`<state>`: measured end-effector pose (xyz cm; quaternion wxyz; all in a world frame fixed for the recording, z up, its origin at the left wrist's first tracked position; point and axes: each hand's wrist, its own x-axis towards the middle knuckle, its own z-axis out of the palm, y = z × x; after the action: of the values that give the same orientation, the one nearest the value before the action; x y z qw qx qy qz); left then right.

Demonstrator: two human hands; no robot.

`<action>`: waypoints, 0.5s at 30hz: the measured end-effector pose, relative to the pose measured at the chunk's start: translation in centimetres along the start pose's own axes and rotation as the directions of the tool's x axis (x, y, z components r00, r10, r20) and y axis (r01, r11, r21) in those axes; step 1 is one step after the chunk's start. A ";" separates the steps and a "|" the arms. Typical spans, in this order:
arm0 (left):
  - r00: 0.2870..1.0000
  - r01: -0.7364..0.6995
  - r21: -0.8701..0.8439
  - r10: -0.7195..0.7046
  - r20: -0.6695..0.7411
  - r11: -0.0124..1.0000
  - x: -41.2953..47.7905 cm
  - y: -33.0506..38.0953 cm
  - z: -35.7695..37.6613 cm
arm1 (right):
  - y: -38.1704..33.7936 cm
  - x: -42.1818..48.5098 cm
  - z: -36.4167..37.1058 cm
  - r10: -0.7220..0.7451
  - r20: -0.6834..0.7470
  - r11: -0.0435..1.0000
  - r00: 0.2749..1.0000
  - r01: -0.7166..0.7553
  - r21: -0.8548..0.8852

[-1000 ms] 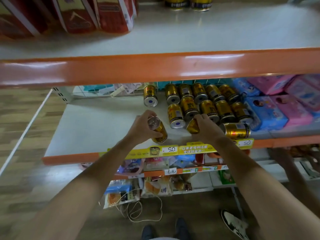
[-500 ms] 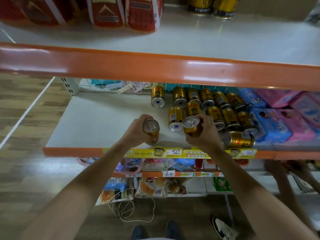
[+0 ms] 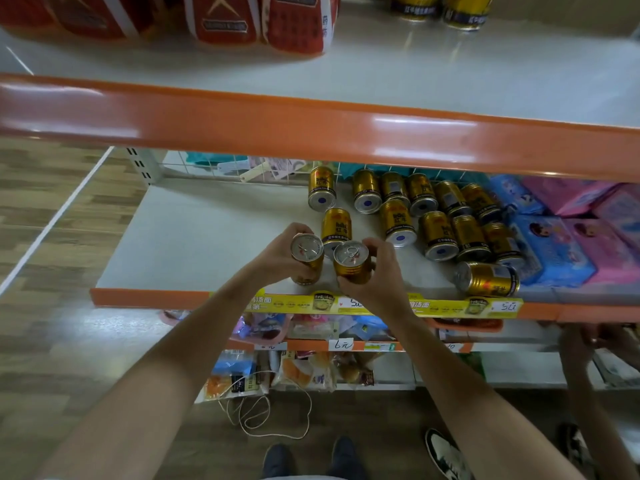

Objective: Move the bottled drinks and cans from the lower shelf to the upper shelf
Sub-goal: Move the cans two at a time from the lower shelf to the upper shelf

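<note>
While both hands grip cans at front of lower shelf (image 3: 207,237), step in hand: pickup. Left hand (image 3: 277,258) fingers curled round one gold can (image 3: 306,252); right hand (image 3: 377,271) wrapped round second can (image 3: 351,261). Both cans upright, side by side. About a dozen other cans (image 3: 440,216) on lower shelf. Next move, likely: raise both past orange lip (image 3: 346,140), set on upper shelf (image 3: 450,81).

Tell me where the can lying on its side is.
Head view, right of centre: the gold can lies on the lower shelf at its front edge, right of the right hand, beside the blue packs.
</note>
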<state>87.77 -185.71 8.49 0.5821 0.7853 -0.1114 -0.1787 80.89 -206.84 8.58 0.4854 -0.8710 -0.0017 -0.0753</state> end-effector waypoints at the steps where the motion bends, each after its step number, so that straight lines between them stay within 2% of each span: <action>1: 1.000 0.010 0.001 -0.010 0.024 1.000 0.2 0.3 -0.3 | 0.1 0.0 0.0 0.012 -0.007 1.000 1.000 -0.012 0.015; 7: 0.996 0.058 -0.005 -0.057 0.072 0.998 1.3 1.3 -0.4 | 1.0 0.6 -0.3 0.020 -0.017 1.000 1.000 -0.020 0.022; 15: 0.997 0.036 -0.003 -0.036 0.067 0.999 1.7 1.0 0.3 | 1.6 1.5 0.4 -0.025 -0.008 0.999 1.000 0.025 -0.041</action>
<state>89.25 -186.91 9.09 0.5763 0.7797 -0.1162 -0.2157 82.55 -207.45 7.21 0.4664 -0.8804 -0.0089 -0.0852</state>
